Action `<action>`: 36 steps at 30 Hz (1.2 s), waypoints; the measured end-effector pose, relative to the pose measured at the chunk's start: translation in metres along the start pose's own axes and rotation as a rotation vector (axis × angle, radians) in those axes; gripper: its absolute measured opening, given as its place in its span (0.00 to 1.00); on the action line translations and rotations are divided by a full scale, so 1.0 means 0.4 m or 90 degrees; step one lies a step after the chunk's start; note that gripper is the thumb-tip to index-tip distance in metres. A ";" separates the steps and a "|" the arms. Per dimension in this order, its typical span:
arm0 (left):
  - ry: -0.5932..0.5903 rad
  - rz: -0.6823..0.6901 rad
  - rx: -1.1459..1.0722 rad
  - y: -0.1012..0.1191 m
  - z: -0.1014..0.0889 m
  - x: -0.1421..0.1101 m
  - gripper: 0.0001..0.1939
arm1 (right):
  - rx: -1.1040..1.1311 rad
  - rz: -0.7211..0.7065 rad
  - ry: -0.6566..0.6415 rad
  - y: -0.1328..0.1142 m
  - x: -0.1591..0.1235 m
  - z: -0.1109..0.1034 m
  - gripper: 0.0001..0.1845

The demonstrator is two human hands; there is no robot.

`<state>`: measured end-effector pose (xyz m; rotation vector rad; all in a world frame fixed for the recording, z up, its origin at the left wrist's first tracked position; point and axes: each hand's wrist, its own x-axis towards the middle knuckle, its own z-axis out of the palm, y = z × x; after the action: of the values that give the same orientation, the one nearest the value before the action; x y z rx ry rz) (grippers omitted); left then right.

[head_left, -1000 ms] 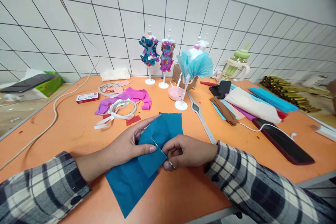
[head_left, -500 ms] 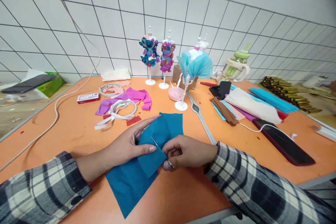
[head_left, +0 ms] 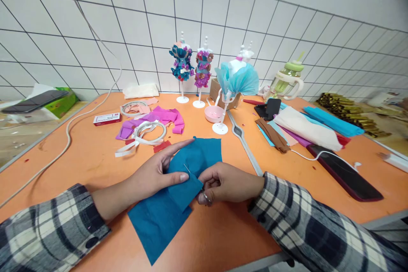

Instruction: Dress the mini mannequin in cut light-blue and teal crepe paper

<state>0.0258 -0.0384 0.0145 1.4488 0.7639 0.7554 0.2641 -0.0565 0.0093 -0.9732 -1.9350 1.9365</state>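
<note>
A folded sheet of dark teal crepe paper [head_left: 159,225] lies low over the front of the table, with one layer lifted. My left hand [head_left: 162,174] grips it, thumb flat on top and the fingers partly hidden behind. In my right hand [head_left: 219,183] is a small pair of scissors [head_left: 187,168]; a thin blade tip shows over the teal paper, and a bit of the metal handle peeks out by the thumb. Most of the scissors is covered by paper and fingers.
Beyond the hands are a roll of white tape [head_left: 151,140], magenta crepe paper [head_left: 167,115] and a pink bowl [head_left: 213,114]. Small dress forms [head_left: 202,68] stand at the back. To the right lie a watch [head_left: 237,131], crepe strips [head_left: 270,134] and a phone [head_left: 344,174].
The scissors' blades have drawn closer together across the teal paper, and less metal shows along the cut. My right hand has shifted very slightly; my left hand keeps its place.
</note>
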 end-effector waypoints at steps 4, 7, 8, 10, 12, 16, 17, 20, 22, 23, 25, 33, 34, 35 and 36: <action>0.051 -0.043 -0.060 -0.001 -0.007 0.003 0.27 | 0.020 -0.023 0.044 -0.011 0.001 0.002 0.26; 0.077 -0.066 -0.070 -0.006 -0.013 0.008 0.17 | 0.038 -0.032 0.070 -0.019 0.000 0.003 0.25; 0.070 -0.075 -0.067 -0.007 -0.013 0.009 0.17 | 0.038 -0.031 0.070 -0.020 0.000 0.003 0.25; 0.057 -0.090 -0.063 -0.008 -0.013 0.010 0.16 | 0.034 -0.024 0.064 -0.020 0.000 0.003 0.25; 0.066 -0.089 -0.066 -0.008 -0.011 0.008 0.15 | 0.040 -0.015 0.057 -0.017 0.001 0.002 0.25; 0.050 -0.103 -0.098 -0.010 -0.011 0.004 0.16 | 0.039 -0.024 0.051 -0.013 0.002 -0.001 0.25; 0.041 -0.108 -0.103 -0.011 -0.012 0.003 0.16 | 0.030 -0.022 0.046 -0.012 0.001 -0.002 0.26; 0.051 -0.102 -0.081 -0.013 -0.014 0.005 0.17 | 0.002 -0.011 0.024 -0.010 -0.002 -0.005 0.25; 0.064 -0.096 -0.057 -0.011 -0.013 0.007 0.18 | 0.006 -0.013 0.019 -0.008 -0.003 -0.006 0.25; 0.067 -0.094 -0.047 -0.010 -0.012 0.007 0.19 | 0.017 -0.017 0.019 -0.007 -0.003 -0.005 0.24; 0.074 -0.088 -0.030 -0.006 -0.011 0.008 0.20 | 0.042 -0.025 0.021 -0.007 -0.003 -0.004 0.24; 0.049 -0.051 -0.067 -0.006 -0.011 0.009 0.27 | 0.045 -0.026 0.056 -0.010 -0.001 0.000 0.24; 0.041 -0.061 -0.058 -0.006 -0.011 0.010 0.28 | 0.037 -0.026 0.061 -0.009 -0.001 -0.001 0.24; 0.044 -0.072 -0.050 -0.005 -0.011 0.011 0.29 | 0.031 -0.026 0.063 -0.009 -0.002 -0.001 0.24; 0.052 -0.083 -0.045 -0.004 -0.011 0.011 0.30 | 0.030 -0.025 0.060 -0.009 -0.002 -0.001 0.24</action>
<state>0.0245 -0.0321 0.0131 1.2974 0.8774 0.7370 0.2639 -0.0562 0.0130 -0.9884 -1.8360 1.8712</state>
